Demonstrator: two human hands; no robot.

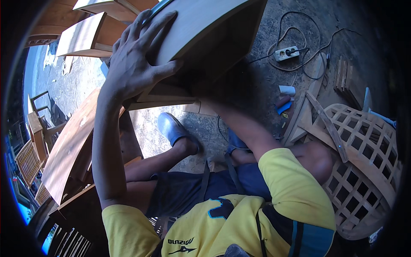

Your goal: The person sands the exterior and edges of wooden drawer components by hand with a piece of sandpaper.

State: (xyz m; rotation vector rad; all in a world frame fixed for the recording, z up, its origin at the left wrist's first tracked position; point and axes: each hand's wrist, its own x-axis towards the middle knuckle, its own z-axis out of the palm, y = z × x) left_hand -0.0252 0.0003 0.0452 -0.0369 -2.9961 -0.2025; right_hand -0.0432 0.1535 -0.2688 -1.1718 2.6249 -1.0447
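Note:
A large wooden furniture piece (201, 21) with a pale, curved face and a dark hollow underside is tilted up in front of me. My left hand (136, 58) grips its left end, fingers over the face and thumb along the lower edge. My right forearm (244, 126) reaches up beneath the piece. Deep shadow and blur there hide my right hand, so its fingers and anything in them do not show. Just below the hollow, a narrow wooden strip (162, 102) runs across, close to both arms.
Other curved wooden pieces (83, 36) stand at upper left, and a big curved panel (70, 141) leans at left. A white power strip (287, 53) with looped cords lies upper right. Wooden lattice frames (355, 137) and stacked slats (344, 79) are at right. My shoe (171, 128) rests on concrete.

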